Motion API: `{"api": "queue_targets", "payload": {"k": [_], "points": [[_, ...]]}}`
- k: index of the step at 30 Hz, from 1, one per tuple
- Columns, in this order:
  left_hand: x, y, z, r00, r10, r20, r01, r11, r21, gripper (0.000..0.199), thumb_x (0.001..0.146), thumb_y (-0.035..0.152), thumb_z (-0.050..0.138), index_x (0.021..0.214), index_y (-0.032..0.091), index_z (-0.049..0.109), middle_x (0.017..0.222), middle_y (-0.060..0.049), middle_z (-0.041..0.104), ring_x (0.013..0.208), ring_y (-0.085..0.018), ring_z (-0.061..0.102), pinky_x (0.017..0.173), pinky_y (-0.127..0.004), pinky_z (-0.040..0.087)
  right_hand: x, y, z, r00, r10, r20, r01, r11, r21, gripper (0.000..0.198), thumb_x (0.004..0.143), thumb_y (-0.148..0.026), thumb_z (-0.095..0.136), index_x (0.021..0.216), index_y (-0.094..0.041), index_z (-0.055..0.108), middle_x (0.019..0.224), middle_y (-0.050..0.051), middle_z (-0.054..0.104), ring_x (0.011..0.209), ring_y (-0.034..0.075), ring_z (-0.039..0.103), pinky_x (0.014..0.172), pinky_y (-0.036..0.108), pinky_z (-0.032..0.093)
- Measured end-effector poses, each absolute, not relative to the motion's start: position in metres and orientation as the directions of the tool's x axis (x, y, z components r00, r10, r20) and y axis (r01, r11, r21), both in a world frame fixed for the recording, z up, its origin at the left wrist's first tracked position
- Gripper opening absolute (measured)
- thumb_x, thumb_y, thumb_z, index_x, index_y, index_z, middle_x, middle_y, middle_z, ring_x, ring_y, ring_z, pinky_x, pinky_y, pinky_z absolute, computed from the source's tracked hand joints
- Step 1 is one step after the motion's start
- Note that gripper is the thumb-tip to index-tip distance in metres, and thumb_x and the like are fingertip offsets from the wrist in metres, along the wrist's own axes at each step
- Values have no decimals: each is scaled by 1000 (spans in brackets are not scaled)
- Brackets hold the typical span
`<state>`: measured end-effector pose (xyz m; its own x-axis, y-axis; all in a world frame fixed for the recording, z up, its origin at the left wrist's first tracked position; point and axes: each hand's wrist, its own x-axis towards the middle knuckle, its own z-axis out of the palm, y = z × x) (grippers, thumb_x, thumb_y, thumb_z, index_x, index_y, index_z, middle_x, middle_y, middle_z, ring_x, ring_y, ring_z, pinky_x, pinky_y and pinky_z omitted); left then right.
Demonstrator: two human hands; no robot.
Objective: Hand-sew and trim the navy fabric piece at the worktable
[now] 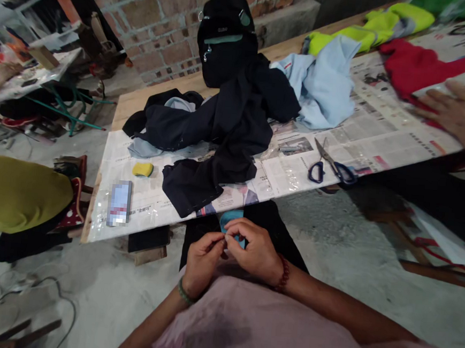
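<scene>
My left hand (203, 263) and my right hand (250, 250) meet over my lap, in front of the table edge. Thumbs and index fingers of both are pinched together, fingertips touching; whatever is between them is too small to make out. Just behind the hands a light blue piece (232, 217) shows, partly hidden by them. Dark cloth (212, 175) with pale basting stitches along its edge lies on the table nearest my hands. Scissors (332, 166) with dark blue handles rest to the right, their blades apart.
Newspaper under clear film covers the table (149, 210). On it are a yellow sponge (142, 169), a phone (119, 202), a black backpack (227, 39), light blue cloth (330, 85) and red cloth (410, 70). Another person's hand (458, 114) lies at the right; a person in olive sits left.
</scene>
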<state>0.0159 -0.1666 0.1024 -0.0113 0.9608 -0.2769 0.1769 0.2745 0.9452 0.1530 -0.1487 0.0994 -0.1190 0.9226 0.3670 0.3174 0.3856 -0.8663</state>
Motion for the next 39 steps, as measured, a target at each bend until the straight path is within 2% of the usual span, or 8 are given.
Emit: {"api": "queue_targets", "payload": {"k": [13,21,27,39], "points": [[18,-167,107,-21,960,-279,194,277,941,14,69,23,60,78,17,69,61,1,63,53,-10,56,53,-20,45,152,-148,99,-118,922,369,306,388,-869,12,74,-11,51,66,-18,56,75,3,62,72,12,59,66,23,48],[19,-166,106,-4,925,-380,56,380,923,17,68,26,63,79,14,68,64,0,62,52,-10,56,51,-21,47,152,-148,94,-122,925,360,297,380,-876,11,77,-13,52,69,-17,59,76,3,63,74,12,59,69,23,48],[16,-167,95,35,924,-380,-62,382,922,22,70,31,63,81,13,67,71,-2,63,57,-11,56,52,-23,50,153,-147,92,-98,934,342,296,356,-886,11,77,-13,51,70,-18,60,75,3,63,72,12,59,67,23,48],[15,-167,92,25,921,-389,-80,390,917,21,70,30,64,81,14,67,71,-1,63,57,-10,55,54,-22,49,153,-148,96,-86,930,358,307,366,-878,11,72,-11,52,64,-17,55,75,4,63,72,13,60,68,24,49]]}}
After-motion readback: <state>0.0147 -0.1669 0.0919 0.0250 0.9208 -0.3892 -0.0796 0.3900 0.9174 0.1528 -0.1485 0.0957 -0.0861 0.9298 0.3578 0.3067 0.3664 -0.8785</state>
